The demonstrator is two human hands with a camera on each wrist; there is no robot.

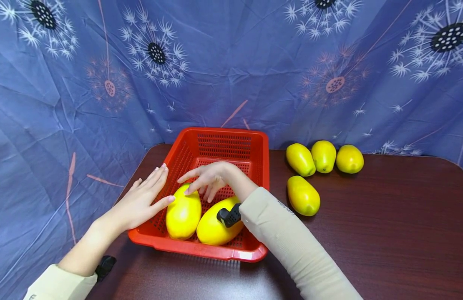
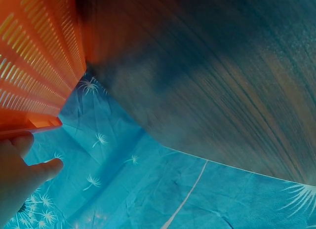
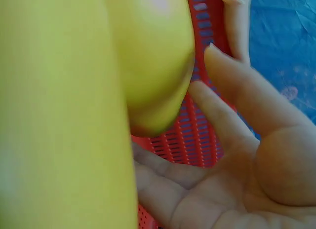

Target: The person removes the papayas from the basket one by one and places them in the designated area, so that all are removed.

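Observation:
A red plastic basket (image 1: 231, 255) stands on the table with two yellow, mango-like fruits in its near half. The left fruit (image 1: 183, 216) stands nearly lengthwise; the right fruit (image 1: 216, 225) lies slanted, partly hidden by the right wrist's black camera. My left hand (image 1: 143, 202) lies at the basket's left rim, its fingers straight and its thumb reaching toward the left fruit. Above the basket, my right hand (image 1: 212, 177) has loosely bent, spread fingers around the far end of the left fruit. In the right wrist view, that hand (image 3: 237, 160) grips nothing; whether a fingertip touches the fruit I cannot tell.
On the dark wooden table (image 1: 385, 233), right of the basket, lie a left back fruit (image 1: 300, 159), a middle back fruit (image 1: 323, 156), a right back fruit (image 1: 349, 159) and a nearer fruit (image 1: 303, 196). A blue patterned cloth (image 1: 231, 62) hangs behind and at the left.

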